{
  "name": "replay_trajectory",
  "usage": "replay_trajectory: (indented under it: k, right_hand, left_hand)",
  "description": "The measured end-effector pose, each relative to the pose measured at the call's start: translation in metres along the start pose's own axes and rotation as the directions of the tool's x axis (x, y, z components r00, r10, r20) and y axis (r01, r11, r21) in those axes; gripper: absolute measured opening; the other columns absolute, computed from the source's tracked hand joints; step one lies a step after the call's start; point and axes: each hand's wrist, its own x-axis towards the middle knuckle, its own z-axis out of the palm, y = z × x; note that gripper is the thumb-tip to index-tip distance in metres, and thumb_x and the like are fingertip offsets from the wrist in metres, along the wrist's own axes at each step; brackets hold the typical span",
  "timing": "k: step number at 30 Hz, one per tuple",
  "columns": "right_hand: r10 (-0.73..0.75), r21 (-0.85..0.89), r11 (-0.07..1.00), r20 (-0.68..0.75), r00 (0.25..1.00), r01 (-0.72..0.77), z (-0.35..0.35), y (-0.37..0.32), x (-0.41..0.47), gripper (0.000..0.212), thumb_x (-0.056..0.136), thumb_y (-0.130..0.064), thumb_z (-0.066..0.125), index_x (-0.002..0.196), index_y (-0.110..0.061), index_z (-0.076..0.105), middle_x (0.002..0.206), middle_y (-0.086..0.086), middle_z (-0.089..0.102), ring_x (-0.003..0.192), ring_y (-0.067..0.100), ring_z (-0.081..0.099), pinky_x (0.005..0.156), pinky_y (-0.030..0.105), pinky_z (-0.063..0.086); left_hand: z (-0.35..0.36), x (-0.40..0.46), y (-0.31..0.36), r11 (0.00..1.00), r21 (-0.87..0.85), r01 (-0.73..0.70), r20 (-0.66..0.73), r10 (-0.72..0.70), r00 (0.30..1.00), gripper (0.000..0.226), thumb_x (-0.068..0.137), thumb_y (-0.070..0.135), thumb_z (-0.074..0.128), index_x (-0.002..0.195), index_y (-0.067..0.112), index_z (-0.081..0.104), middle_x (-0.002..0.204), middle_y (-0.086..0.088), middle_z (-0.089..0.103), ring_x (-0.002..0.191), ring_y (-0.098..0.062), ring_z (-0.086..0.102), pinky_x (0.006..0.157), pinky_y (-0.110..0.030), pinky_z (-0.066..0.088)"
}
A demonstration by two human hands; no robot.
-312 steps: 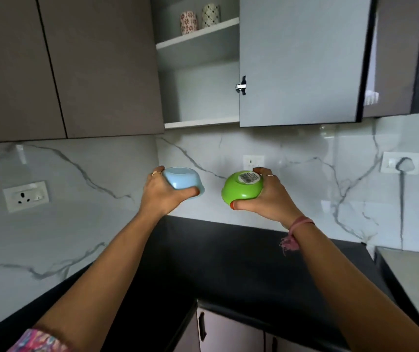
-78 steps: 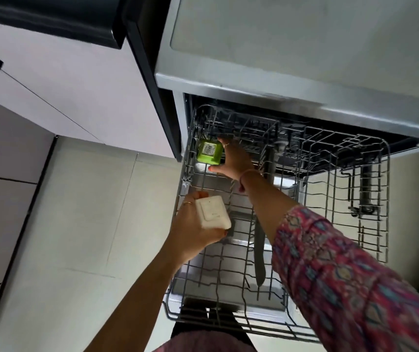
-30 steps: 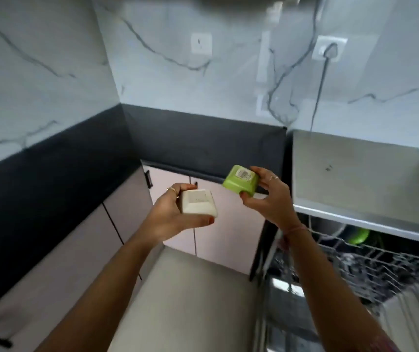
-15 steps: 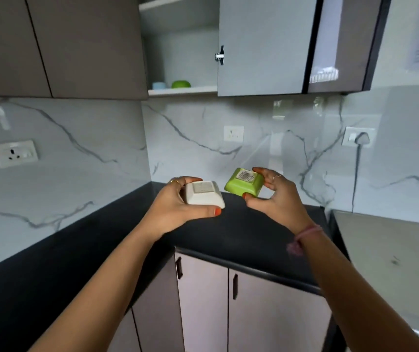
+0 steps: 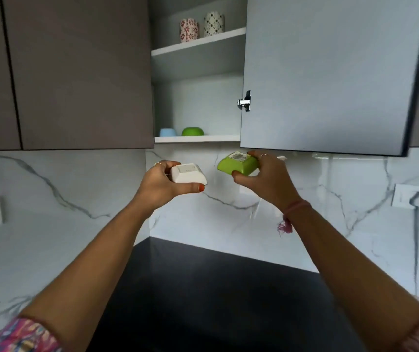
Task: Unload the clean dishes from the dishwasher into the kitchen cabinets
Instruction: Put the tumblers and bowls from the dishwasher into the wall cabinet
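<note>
My left hand grips a small white square bowl, held upside down. My right hand grips a green square bowl, also bottom up with a label on its base. Both hands are raised just below the open wall cabinet. On the cabinet's lower shelf stand a light blue bowl and a green round bowl, both upside down. The dishwasher is out of view.
The open cabinet door hangs to the right, just above my right hand. Two patterned cups sit on the upper shelf. A black countertop lies below my arms. Closed brown cabinets are at the left, wall sockets at both sides.
Both hands have risen with their bowls towards the cabinet, and my view has tilted up from the counter to the open shelves.
</note>
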Motion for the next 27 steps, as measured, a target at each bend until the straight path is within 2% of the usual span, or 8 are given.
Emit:
replay_trajectory:
  k: [2, 6, 11, 16, 19, 23, 25, 27]
  right_hand:
    - [0.01, 0.0, 1.0, 0.004, 1.0, -0.01, 0.022, 0.0, 0.036, 0.032, 0.067, -0.036, 0.079, 0.091, -0.017, 0.069, 0.079, -0.005, 0.068, 0.075, 0.011, 0.062, 0.067, 0.02, 0.044]
    - [0.062, -0.003, 0.998, -0.061, 0.996, -0.062, 0.063, 0.006, 0.102, 0.037, 0.068, -0.041, 0.078, 0.082, -0.008, 0.069, 0.078, 0.009, 0.068, 0.075, 0.021, 0.062, 0.063, 0.023, 0.044]
    - [0.153, -0.005, 0.988, -0.087, 0.984, -0.154, 0.107, 0.018, 0.188, 0.034, 0.071, -0.045, 0.075, 0.071, -0.013, 0.064, 0.06, -0.007, 0.053, 0.063, 0.01, 0.052, 0.049, 0.004, 0.036]
    - [0.26, -0.182, 0.946, -0.068, 0.963, -0.268, 0.14, 0.044, 0.261, 0.06, 0.074, -0.054, 0.071, 0.099, 0.0, 0.064, 0.088, 0.007, 0.058, 0.094, 0.023, 0.058, 0.071, 0.025, 0.039]
    - [0.341, -0.283, 0.899, -0.024, 0.94, -0.334, 0.15, 0.059, 0.296, 0.057, 0.073, -0.058, 0.071, 0.085, -0.004, 0.055, 0.085, 0.006, 0.053, 0.078, 0.022, 0.054, 0.065, 0.027, 0.038]
    - [0.431, -0.466, 0.803, 0.022, 0.902, -0.372, 0.16, 0.079, 0.327, 0.045, 0.076, -0.046, 0.072, 0.063, -0.012, 0.045, 0.062, 0.002, 0.05, 0.051, 0.015, 0.049, 0.047, 0.023, 0.036]
    - [0.49, -0.562, 0.731, 0.037, 0.871, -0.387, 0.165, 0.091, 0.335, 0.038, 0.075, -0.04, 0.071, 0.062, -0.014, 0.047, 0.061, 0.001, 0.051, 0.054, 0.016, 0.051, 0.057, 0.023, 0.042]
    - [0.538, -0.634, 0.67, 0.054, 0.841, -0.387, 0.169, 0.103, 0.342, 0.033, 0.076, -0.036, 0.069, 0.062, -0.014, 0.051, 0.063, 0.003, 0.053, 0.064, 0.022, 0.055, 0.068, 0.028, 0.046]
  left_hand:
    - [-0.004, 0.041, -0.007, 1.0, 0.0, -0.023, 0.003, 0.023, 1.0, 0.068, 0.052, 0.033, 0.091, 0.109, 0.022, 0.056, 0.094, 0.015, 0.063, 0.084, 0.001, 0.061, 0.059, -0.009, 0.046]
    - [-0.007, 0.122, -0.018, 0.994, -0.014, -0.106, -0.008, 0.106, 0.994, 0.068, 0.05, 0.037, 0.092, 0.108, 0.018, 0.062, 0.102, 0.004, 0.069, 0.092, -0.012, 0.065, 0.073, -0.019, 0.051]
    - [-0.005, 0.22, -0.03, 0.983, 0.021, -0.183, -0.025, 0.183, 0.983, 0.076, 0.05, 0.043, 0.091, 0.114, 0.014, 0.06, 0.105, 0.002, 0.065, 0.091, -0.013, 0.061, 0.07, -0.02, 0.048]
    - [0.014, 0.298, -0.046, 0.966, 0.11, -0.233, 0.043, 0.229, 0.972, 0.079, 0.054, 0.046, 0.089, 0.119, 0.012, 0.059, 0.116, -0.003, 0.058, 0.101, -0.018, 0.058, 0.079, -0.026, 0.051]
    - [0.03, 0.337, -0.052, 0.962, 0.155, -0.227, 0.135, 0.206, 0.969, 0.074, 0.059, 0.051, 0.085, 0.117, 0.014, 0.06, 0.114, 0.0, 0.059, 0.096, -0.015, 0.056, 0.078, -0.025, 0.047]
    - [0.048, 0.377, -0.058, 0.97, 0.169, -0.177, 0.219, 0.139, 0.966, 0.073, 0.06, 0.055, 0.083, 0.115, 0.016, 0.057, 0.11, 0.002, 0.057, 0.096, -0.015, 0.054, 0.082, -0.025, 0.042]
    - [0.059, 0.39, -0.063, 0.966, 0.198, -0.168, 0.263, 0.113, 0.958, 0.073, 0.061, 0.053, 0.082, 0.118, 0.014, 0.056, 0.109, 0.003, 0.054, 0.098, -0.017, 0.051, 0.083, -0.025, 0.039]
    - [0.067, 0.401, -0.066, 0.961, 0.213, -0.175, 0.297, 0.106, 0.949, 0.063, 0.063, 0.051, 0.082, 0.107, 0.011, 0.061, 0.1, 0.001, 0.055, 0.093, -0.018, 0.052, 0.079, -0.026, 0.038]
